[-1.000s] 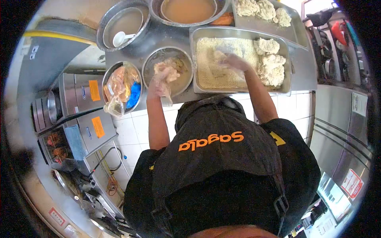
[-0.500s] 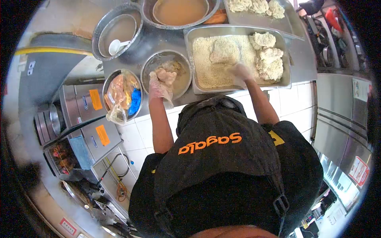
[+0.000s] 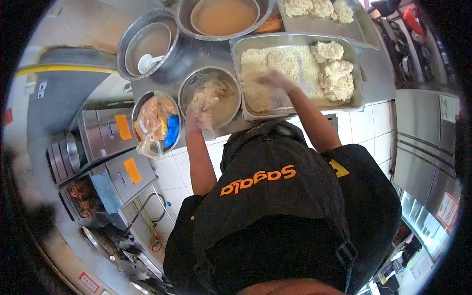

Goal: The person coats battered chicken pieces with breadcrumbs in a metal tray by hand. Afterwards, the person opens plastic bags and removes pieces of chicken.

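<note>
My left hand (image 3: 196, 115), in a clear plastic glove, grips a pale raw chicken piece (image 3: 208, 93) inside a round metal bowl (image 3: 234, 108) of murky liquid. Over the left half of a deep steel tray (image 3: 358, 73) is my right hand (image 3: 278, 81), its fingers smeared by motion. Crumbly pale coating (image 3: 307, 69) covers the tray's floor. Coated chicken pieces (image 3: 337, 78) are stacked along its right side, and another coated piece (image 3: 282, 63) lies in the middle, just beyond my right hand.
At left stands a bowl with bagged raw meat (image 3: 155, 115) and a blue bag (image 3: 171, 132). Behind are a basin with a white scoop (image 3: 145, 63) and a larger basin of orange-brown liquid (image 3: 226, 17). A second tray (image 3: 361, 32) holds more coated pieces at the back right.
My right hand has swept left and slightly away across the coating tray. My left hand stays in the bowl with the chicken. The whole view has shifted slightly.
</note>
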Tool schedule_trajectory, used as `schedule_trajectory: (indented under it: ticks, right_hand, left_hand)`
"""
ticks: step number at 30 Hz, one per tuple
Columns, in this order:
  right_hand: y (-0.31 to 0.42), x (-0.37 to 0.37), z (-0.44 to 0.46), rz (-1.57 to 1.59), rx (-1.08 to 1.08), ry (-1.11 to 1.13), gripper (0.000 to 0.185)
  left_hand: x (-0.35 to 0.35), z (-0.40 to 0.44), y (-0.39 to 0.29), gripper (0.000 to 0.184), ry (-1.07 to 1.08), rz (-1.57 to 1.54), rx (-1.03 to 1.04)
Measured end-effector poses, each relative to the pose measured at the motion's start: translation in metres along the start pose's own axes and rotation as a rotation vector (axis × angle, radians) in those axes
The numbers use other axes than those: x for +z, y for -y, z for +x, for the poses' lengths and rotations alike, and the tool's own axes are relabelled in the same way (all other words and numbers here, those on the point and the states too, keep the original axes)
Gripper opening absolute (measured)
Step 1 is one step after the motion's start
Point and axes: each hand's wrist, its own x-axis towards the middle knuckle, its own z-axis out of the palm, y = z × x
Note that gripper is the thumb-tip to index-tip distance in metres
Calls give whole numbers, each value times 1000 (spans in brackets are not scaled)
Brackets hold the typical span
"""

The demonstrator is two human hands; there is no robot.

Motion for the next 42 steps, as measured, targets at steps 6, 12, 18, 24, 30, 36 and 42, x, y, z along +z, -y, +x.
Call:
schedule_trajectory:
  ticks: [6,12,18,24,30,36,42]
  right_hand:
    - [-67,-30,53,-793,211,-237,43]
    - [-50,-60,61,-745,-4,-517,38]
    - [-41,-78,50,-698,113,-500,44]
    - [18,-72,21,-754,259,-463,57]
    - [-46,-60,21,-612,50,-451,59]
    - [29,-75,-93,-413,122,-615,61]
    - [-4,-131,-161,-124,82,-902,55]
  left_hand:
    - [-6,7,19,38,3,-61,51]
    - [28,-7,-4,37,-22,-90,134]
    - [58,-26,-17,37,-87,-99,136]
    - [-12,9,25,41,-85,301,157]
    - [-13,17,10,35,-9,759,360]
    - [3,8,-4,29,-93,794,551]
    - [27,-15,-21,26,-84,1140,767]
